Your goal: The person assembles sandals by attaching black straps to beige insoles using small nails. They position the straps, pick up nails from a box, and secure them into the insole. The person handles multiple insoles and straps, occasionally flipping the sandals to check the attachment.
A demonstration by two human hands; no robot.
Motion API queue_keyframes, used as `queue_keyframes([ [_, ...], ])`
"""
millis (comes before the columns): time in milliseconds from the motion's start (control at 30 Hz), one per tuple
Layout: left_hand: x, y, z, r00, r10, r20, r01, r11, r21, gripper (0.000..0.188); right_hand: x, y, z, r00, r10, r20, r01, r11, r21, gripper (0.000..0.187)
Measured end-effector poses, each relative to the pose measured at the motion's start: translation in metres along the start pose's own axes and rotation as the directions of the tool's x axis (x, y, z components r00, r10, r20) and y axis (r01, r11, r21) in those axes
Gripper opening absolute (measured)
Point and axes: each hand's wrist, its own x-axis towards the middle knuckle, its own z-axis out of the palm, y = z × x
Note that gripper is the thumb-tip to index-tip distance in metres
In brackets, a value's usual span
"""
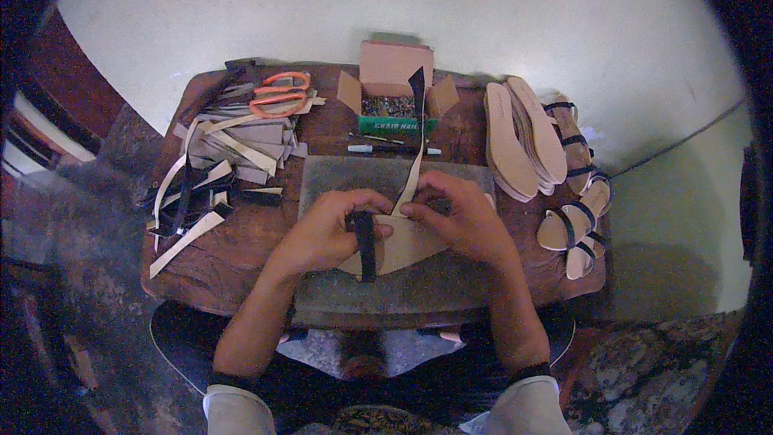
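A tan shoe sole (pixel 415 246) is held over the grey mat (pixel 338 298) in front of me. My left hand (pixel 318 229) is closed round its left part, where a black strap (pixel 366 251) loops across. My right hand (pixel 467 217) is closed at the sole's far edge, its thumb and fingers pinching a long strap (pixel 415 163), black on one face and pale on the other. This strap stands up from the sole and points away from me, its tip near the open box. The fingertips partly hide where strap and sole meet.
Beyond the mat lie a marker pen (pixel 386 149) and an open green box (pixel 386 124) of small nails. Orange-handled scissors (pixel 282 95) rest on grey strips (pixel 250 133) at left, near loose black straps (pixel 189 193). Stacked soles (pixel 511 141) and strapped sandals (pixel 576 217) stand at right.
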Motion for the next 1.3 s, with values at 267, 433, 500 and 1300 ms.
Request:
queue_keyframes([
  [267, -0.001, 0.0, 0.001, 1.0, 0.015, -0.004, -0.015, 1.0, -0.019, 0.023, 0.001, -0.003, 0.003, 0.999, 0.045, -0.004, -0.045, 0.994, 0.1, 0.018],
  [433, -0.002, -0.006, -0.003, 0.996, 0.085, -0.031, -0.085, 0.996, 0.007, 0.022, 0.012, 0.01, -0.006, 0.993, -0.068, -0.1, 0.071, 0.997, 0.033, 0.017],
  [500, -0.002, -0.004, -0.003, 0.992, 0.105, -0.076, -0.112, 0.99, -0.088, 0.023, 0.032, 0.013, -0.018, 0.98, -0.059, -0.192, 0.041, 0.995, -0.096, 0.017],
  [1300, -0.009, -0.005, -0.017, 0.982, 0.109, -0.157, -0.125, 0.987, -0.099, 0.024, 0.068, 0.005, -0.04, 0.947, 0.088, -0.308, -0.112, 0.992, -0.063, 0.012],
])
